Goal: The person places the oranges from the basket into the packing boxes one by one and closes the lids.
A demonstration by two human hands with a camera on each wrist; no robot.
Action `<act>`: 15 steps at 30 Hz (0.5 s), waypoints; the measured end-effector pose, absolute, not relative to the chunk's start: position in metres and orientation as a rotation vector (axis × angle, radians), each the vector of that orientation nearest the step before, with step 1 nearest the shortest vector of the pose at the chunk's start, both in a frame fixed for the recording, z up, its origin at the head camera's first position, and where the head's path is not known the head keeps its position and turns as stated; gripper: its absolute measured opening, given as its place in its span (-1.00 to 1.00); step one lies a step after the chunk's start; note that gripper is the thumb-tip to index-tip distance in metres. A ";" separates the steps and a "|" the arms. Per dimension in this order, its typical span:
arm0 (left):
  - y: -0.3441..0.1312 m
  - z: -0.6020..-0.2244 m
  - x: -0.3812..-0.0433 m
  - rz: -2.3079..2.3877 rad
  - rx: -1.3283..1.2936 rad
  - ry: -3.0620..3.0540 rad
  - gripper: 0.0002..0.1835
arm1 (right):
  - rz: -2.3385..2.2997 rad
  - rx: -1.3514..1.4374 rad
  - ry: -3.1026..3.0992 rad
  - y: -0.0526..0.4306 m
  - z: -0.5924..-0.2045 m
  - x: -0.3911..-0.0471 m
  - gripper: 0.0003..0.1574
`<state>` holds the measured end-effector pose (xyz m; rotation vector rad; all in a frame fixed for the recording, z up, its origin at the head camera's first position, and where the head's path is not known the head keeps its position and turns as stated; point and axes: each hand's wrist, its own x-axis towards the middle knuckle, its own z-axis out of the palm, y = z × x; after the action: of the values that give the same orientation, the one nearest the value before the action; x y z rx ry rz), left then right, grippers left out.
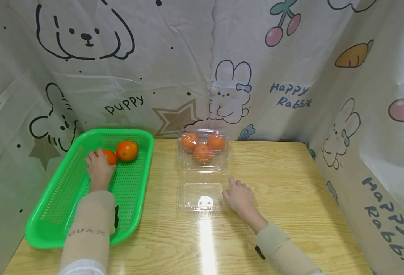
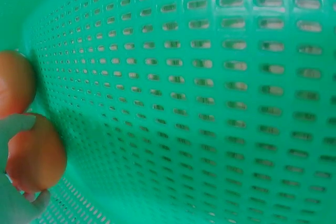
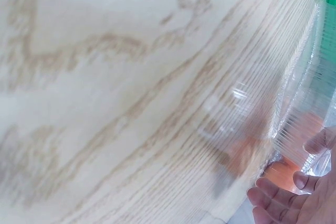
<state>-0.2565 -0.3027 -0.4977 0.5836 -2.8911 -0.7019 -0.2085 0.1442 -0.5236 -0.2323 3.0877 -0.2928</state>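
In the head view my left hand reaches into the green basket and grips an orange, its fingers over the top. The left wrist view shows the thumb and a fingertip on either side of that orange. A second orange lies right beside it. At the table's middle stands a clear plastic clamshell box with three oranges in its far half. Its lid lies folded open toward me. My right hand is at the lid's right edge, fingers loosely bent, holding nothing.
The wooden table carries the basket on the left and the box in the middle. A printed cloth hangs behind the table and along both sides, close to the basket's far left rim.
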 end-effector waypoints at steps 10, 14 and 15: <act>-0.299 -0.492 -0.258 -0.782 0.614 -2.713 -0.15 | -0.295 -0.233 3.091 0.144 -0.524 -0.209 -0.59; -0.295 -0.485 -0.261 -0.787 0.615 -2.668 -0.14 | -0.299 -0.228 3.090 0.144 -0.525 -0.209 -0.60; -0.294 -0.483 -0.261 -0.783 0.612 -2.657 -0.15 | -0.298 -0.226 3.089 0.144 -0.525 -0.209 -0.61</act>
<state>-0.2611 -0.2937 -0.4827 0.6120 -2.6565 -0.7829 -0.2088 0.1439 -0.5249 -0.2260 3.0888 -0.2985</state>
